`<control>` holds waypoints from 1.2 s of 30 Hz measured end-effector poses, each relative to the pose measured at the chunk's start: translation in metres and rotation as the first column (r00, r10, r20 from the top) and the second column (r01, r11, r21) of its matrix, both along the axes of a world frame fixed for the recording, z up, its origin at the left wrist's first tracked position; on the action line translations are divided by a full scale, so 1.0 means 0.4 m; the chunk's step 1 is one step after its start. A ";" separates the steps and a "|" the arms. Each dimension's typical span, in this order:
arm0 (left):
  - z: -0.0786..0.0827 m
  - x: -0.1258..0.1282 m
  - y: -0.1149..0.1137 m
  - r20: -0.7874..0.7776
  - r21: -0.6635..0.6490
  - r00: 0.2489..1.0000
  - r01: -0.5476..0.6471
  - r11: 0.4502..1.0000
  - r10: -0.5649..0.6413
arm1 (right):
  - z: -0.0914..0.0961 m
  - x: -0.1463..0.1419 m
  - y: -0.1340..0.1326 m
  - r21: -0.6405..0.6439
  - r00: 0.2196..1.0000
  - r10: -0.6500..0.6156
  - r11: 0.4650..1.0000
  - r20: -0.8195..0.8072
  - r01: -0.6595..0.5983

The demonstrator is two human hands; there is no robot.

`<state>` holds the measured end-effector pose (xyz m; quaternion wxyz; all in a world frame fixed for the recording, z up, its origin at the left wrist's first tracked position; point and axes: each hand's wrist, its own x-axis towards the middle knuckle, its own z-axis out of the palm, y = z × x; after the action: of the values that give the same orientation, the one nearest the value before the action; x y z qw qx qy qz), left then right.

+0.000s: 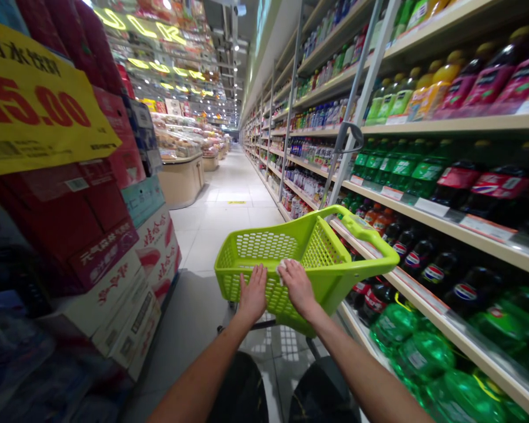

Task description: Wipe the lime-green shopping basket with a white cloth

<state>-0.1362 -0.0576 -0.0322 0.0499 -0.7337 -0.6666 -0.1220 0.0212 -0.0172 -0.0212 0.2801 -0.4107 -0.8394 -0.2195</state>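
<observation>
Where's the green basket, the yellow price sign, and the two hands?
green basket [264, 244], head view, far mesh wall.
yellow price sign [35, 106], head view, on the red digits.
left hand [253, 294], head view, back of hand.
right hand [297, 286], head view, back of hand.

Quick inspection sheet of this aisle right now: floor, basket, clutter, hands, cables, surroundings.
Surface: pale tiled floor, glossy, bare down the aisle.
Job's things: green basket on wheels, tilted, looks empty; its grey handle stands up.
Clutter: stacked cartons on the left with a yellow price sign.
Hands: left hand and right hand both rest on the basket's near rim; something small and white sits under the right fingers.
Cables: nothing seen.
Surroundings: drink bottles on shelves at right; counters far left.
</observation>
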 end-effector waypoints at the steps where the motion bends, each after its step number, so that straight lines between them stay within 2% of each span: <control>1: 0.001 -0.009 -0.001 0.003 0.001 1.000 -0.015 1.000 0.015 | -0.001 -0.008 0.004 -0.018 1.000 0.008 1.000 0.010 -0.008; 5: 0.004 -0.043 -0.004 0.048 -0.025 0.993 -0.110 0.994 0.111 | 0.021 0.057 0.012 -0.054 0.998 -0.068 0.996 0.017 0.069; 8: 0.018 -0.032 0.001 0.133 0.008 0.987 -0.091 0.996 0.089 | 0.029 0.090 0.009 -0.046 0.994 -0.107 0.993 -0.006 0.107; 12: 0.068 0.034 0.017 0.291 0.130 0.952 0.059 0.990 -0.095 | 0.019 0.040 0.007 -0.101 0.995 0.045 0.993 -0.088 -0.054; 14: 0.093 0.069 0.030 0.337 0.113 0.920 0.170 0.979 -0.199 | 0.022 0.023 0.009 -0.145 0.984 0.110 0.981 -0.139 -0.130; 17: 0.115 0.109 0.054 0.345 0.038 0.907 0.245 0.969 -0.243 | 0.044 0.052 0.010 -0.192 0.988 0.094 0.975 -0.121 -0.116; 21: 0.108 0.145 0.079 0.267 0.056 0.940 0.206 0.977 -0.213 | 0.084 0.127 0.003 -0.184 0.999 -0.001 0.983 -0.036 -0.006; 24: 0.089 0.133 0.087 0.282 0.129 0.932 0.200 0.971 -0.229 | 0.101 0.155 -0.005 -0.192 0.999 -0.005 0.981 -0.045 -0.003; 26: 0.078 0.089 0.088 0.335 0.196 0.924 0.123 0.973 -0.184 | 0.103 0.157 -0.009 -0.204 0.998 -0.002 0.979 -0.057 -0.009; 28: 0.073 0.023 0.087 0.409 0.256 0.912 -0.082 0.963 -0.031 | 0.101 0.152 -0.012 -0.207 0.997 -0.018 0.978 -0.069 0.004; 30: 0.071 -0.038 0.080 0.459 0.291 0.879 -0.284 0.914 0.127 | 0.097 0.145 -0.015 -0.195 0.996 -0.046 0.980 -0.075 0.030; 31: 0.069 -0.059 0.074 0.462 0.301 0.873 -0.322 0.897 0.158 | 0.096 0.141 -0.017 -0.182 0.995 -0.062 0.982 -0.078 0.047; 33: 0.059 -0.067 0.059 0.435 0.310 0.896 -0.244 0.919 0.092 | 0.094 0.136 -0.018 -0.154 0.992 -0.089 0.985 -0.086 0.075; 36: 0.039 -0.017 0.045 0.398 0.289 0.908 0.010 0.957 -0.130 | 0.094 0.138 -0.017 -0.135 0.994 -0.074 0.989 -0.077 0.063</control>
<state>-0.1428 -0.0397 -0.0164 0.0071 -0.7005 -0.6109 -0.3689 0.0765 -0.0241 0.0164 0.2785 -0.4656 -0.8253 -0.1562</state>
